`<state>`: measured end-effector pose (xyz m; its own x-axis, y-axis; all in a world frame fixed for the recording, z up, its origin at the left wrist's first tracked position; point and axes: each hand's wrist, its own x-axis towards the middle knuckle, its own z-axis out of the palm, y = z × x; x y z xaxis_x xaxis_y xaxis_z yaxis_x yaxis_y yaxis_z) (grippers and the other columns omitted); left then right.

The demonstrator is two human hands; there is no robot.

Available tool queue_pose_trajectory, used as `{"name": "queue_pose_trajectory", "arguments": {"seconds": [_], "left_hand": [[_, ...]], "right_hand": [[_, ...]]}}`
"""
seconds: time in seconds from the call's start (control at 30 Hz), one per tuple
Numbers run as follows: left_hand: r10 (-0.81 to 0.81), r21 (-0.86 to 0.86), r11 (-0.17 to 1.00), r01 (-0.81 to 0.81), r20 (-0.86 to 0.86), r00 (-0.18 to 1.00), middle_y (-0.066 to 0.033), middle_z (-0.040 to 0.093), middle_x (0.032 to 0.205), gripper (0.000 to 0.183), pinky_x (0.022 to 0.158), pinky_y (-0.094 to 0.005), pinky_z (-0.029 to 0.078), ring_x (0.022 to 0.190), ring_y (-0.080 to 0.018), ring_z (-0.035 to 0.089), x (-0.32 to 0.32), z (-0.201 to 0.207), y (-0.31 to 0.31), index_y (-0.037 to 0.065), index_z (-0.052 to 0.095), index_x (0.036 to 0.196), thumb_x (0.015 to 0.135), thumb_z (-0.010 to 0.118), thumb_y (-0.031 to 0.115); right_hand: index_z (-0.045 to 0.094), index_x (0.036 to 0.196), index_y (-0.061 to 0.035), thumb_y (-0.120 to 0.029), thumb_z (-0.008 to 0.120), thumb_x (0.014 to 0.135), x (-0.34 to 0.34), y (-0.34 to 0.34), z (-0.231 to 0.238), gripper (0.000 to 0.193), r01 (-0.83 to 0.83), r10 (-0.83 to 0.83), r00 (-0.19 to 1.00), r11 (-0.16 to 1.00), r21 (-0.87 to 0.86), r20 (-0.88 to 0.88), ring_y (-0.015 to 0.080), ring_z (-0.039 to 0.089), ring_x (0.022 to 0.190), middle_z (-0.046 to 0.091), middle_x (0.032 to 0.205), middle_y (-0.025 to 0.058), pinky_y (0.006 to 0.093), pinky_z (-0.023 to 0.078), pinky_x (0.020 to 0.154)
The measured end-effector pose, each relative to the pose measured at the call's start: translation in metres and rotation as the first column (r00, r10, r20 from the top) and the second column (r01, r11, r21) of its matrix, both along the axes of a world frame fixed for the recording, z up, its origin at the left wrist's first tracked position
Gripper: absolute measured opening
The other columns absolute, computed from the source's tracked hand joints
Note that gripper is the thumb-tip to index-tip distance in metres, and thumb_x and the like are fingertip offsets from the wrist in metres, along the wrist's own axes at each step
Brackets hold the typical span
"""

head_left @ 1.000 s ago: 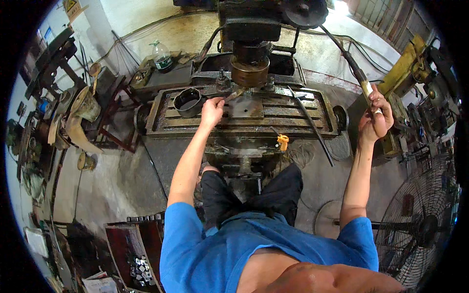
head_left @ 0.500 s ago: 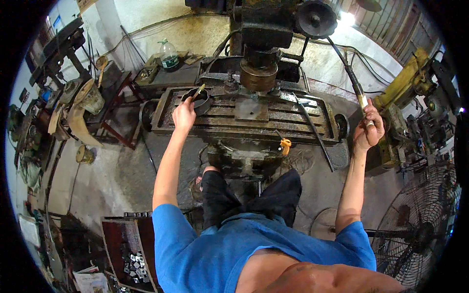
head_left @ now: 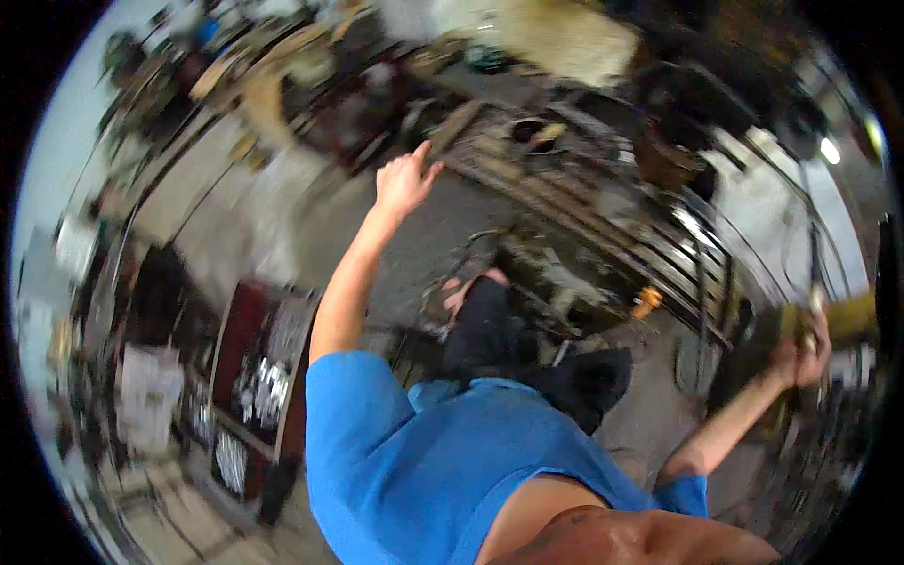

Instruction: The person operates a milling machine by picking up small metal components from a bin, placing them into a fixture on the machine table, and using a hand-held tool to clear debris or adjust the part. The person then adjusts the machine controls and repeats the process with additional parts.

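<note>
The view is smeared by motion. My left hand (head_left: 407, 182) is empty, index finger stretched out and thumb apart, in front of the left end of the milling machine's slotted table (head_left: 556, 209). On that table stands a round dark pot (head_left: 524, 130), and the pale brush (head_left: 548, 135) rests in it. Far to the right, my right hand (head_left: 802, 356) is wrapped round the pale grip of a long lever (head_left: 816, 297). The dark spindle head (head_left: 670, 165) is over the table, and what lies under it is too blurred to make out.
A dark red box (head_left: 229, 339) holding several shiny metal pieces (head_left: 264, 391) stands at my left, beside papers (head_left: 151, 395). An orange handle-like piece (head_left: 647, 301) sticks out at the table's front. Yellow machinery (head_left: 852, 322) stands behind my right hand.
My left hand has let go of the brush, leaving it in the pot, and drawn back to the left. The whole view has swung left. My right hand stays on the lever.
</note>
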<state>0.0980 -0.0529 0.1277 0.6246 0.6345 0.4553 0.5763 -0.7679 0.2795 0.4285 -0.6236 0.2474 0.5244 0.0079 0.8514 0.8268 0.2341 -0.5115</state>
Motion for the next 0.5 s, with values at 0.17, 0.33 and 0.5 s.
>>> {"name": "queue_pose_trajectory", "arguments": {"seconds": [0.17, 0.33, 0.5], "left_hand": [[0.5, -0.305, 0.819, -0.485, -0.032, 0.865, -0.0137, 0.063, 0.069, 0.037, 0.062, -0.0392, 0.048, 0.067, -0.0278, 0.062, -0.231, -0.007, 0.029, 0.012, 0.058, 0.11, 0.077, 0.056, 0.029], [0.843, -0.441, 0.482, -0.757, -0.003, 0.538, -0.0136, 0.065, 0.085, 0.039, 0.074, -0.036, 0.048, 0.079, -0.0252, 0.063, -0.456, -0.083, -0.016, 0.008, 0.06, 0.108, 0.069, 0.054, 0.012], [0.871, -0.354, 0.275, -0.894, -0.301, 0.388, -0.0132, 0.061, 0.103, 0.036, 0.083, -0.0387, 0.045, 0.097, -0.029, 0.057, -0.477, -0.116, -0.053, 0.01, 0.061, 0.104, 0.069, 0.057, 0.016]], "right_hand": [[0.052, 0.105, 0.011, -0.025, 0.048, 0.077, 0.031, -0.052, 0.005, 0.046, 0.022, -0.012, 0.979, 0.999, -0.046, 0.204, 0.0372, 0.052, 0.101, 0.052, 0.111, 0.0262, 0.0453, 0.044, 0.086], [0.057, 0.094, 0.013, -0.025, 0.046, 0.082, 0.034, -0.014, 0.038, 0.042, 0.08, -0.077, 0.938, 0.997, 0.004, 0.337, 0.0383, 0.055, 0.097, 0.057, 0.101, 0.0264, 0.0482, 0.042, 0.087], [0.056, 0.079, 0.0102, 0.001, 0.057, 0.077, 0.035, -0.016, 0.06, 0.009, 0.019, -0.028, 0.953, 0.999, 0.031, 0.301, 0.0298, 0.063, 0.072, 0.062, 0.081, 0.0196, 0.0316, 0.051, 0.059]]}}
